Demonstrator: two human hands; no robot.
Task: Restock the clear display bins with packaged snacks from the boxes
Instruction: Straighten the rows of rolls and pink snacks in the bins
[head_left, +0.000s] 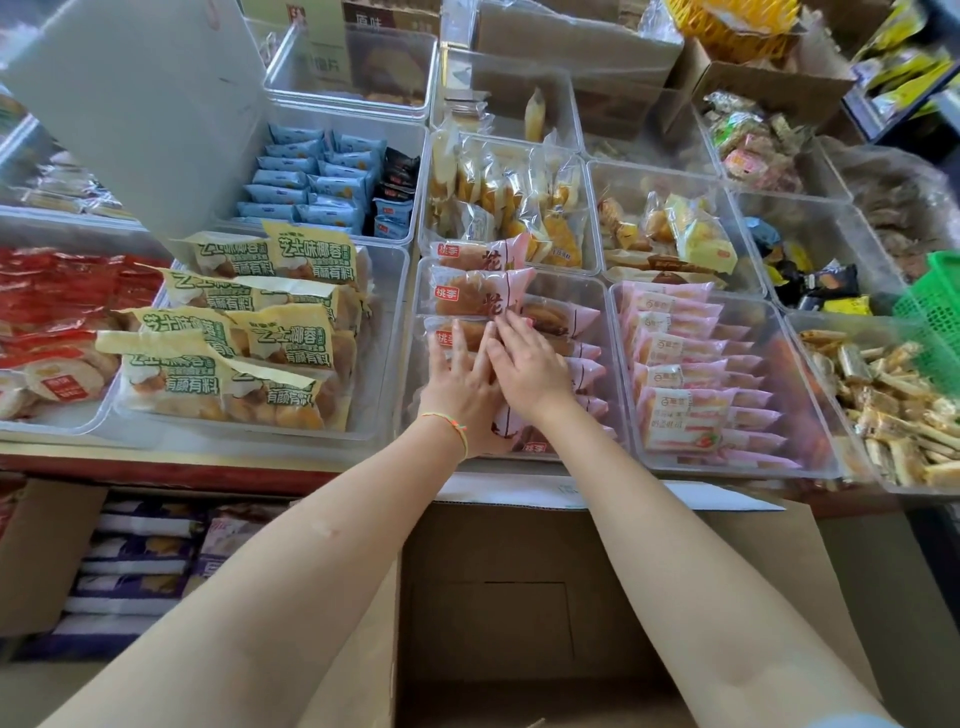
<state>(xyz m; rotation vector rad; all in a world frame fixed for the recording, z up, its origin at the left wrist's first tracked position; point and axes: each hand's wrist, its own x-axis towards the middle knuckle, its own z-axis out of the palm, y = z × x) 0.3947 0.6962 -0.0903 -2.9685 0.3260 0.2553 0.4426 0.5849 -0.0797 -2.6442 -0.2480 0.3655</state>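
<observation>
A clear display bin (605, 322) in the front middle holds rows of pink-and-clear packaged pastries (483, 299). My left hand (460, 384) lies flat on the packets at the bin's left side, fingers straight and spread. My right hand (524, 364) lies beside it, slightly over it, fingers straight and pressing down on the same packets. Below the counter an open brown cardboard box (519, 597) stands between my forearms; its inside looks bare. A second box (135, 561) at the lower left holds white-and-purple packets.
Neighbouring clear bins hold yellow-green snack bags (249, 338), red packets (57, 296), blue packets (306, 176), pink strawberry cakes (685, 364) and small wrapped sticks (893, 405). A white box flap (140, 104) rises at the upper left. A green basket (935, 306) sits at right.
</observation>
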